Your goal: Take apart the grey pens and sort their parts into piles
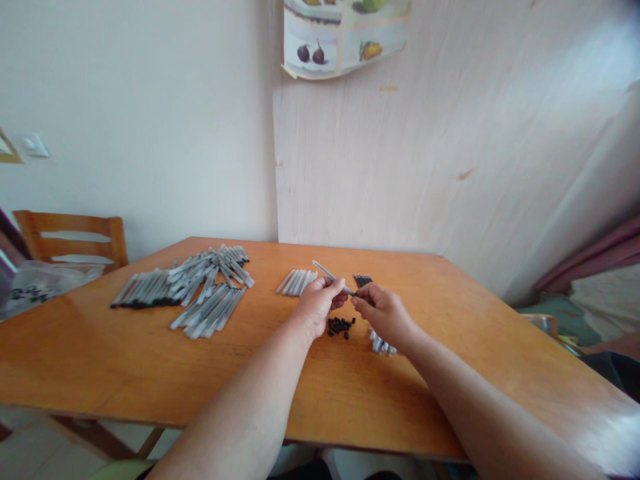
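My left hand is closed around a thin grey tube that sticks up and to the left. My right hand pinches a small black piece at the tube's lower end, where both hands meet above the wooden table. Below the hands lies a small heap of black caps. Several grey tubes lie partly hidden under my right wrist. A short row of grey tubes lies just beyond my left hand, and a dark flat piece lies beyond my right hand.
A large pile of grey tubes with black ends covers the table's left part. A wooden chair and a clear plastic bag stand at the left. A wall with a fruit poster rises behind the table.
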Demonstrator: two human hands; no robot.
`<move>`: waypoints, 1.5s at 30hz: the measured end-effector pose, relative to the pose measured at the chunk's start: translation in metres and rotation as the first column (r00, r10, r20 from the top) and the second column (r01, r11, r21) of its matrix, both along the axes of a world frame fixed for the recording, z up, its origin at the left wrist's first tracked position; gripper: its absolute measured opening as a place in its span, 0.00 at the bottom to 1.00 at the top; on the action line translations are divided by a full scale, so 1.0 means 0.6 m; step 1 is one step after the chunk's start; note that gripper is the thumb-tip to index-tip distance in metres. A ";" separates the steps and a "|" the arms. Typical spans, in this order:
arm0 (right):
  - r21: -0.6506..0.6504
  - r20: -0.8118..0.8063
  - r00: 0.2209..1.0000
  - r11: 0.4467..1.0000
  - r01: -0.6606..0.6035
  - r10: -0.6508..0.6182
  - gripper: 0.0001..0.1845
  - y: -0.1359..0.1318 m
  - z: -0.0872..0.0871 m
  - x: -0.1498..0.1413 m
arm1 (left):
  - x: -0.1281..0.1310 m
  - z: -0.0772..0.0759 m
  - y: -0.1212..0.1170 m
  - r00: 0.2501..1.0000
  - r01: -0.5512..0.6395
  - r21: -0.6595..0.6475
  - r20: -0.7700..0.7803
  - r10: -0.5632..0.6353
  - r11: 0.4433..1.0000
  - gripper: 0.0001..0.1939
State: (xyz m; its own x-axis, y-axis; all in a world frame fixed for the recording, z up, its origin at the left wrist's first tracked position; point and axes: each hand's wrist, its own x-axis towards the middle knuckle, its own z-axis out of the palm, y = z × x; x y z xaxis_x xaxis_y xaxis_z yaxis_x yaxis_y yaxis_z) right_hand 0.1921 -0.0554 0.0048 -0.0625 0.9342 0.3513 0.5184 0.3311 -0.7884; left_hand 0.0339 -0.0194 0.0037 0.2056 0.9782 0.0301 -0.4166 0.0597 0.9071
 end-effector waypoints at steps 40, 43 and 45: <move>-0.074 -0.115 0.993 0.997 -0.023 0.015 0.13 0.004 -0.007 -0.001 | 0.002 0.003 -0.004 0.992 -0.041 0.015 -0.118 0.042 0.999 0.13; -0.102 -0.114 0.993 0.995 -0.013 0.001 0.14 0.002 -0.006 -0.002 | 0.001 0.003 -0.003 0.994 -0.042 0.016 -0.104 0.044 0.999 0.13; -0.152 -0.109 0.994 0.988 -0.031 0.014 0.15 0.001 -0.005 -0.002 | 0.001 0.002 -0.002 0.994 -0.047 0.017 -0.100 0.048 0.999 0.12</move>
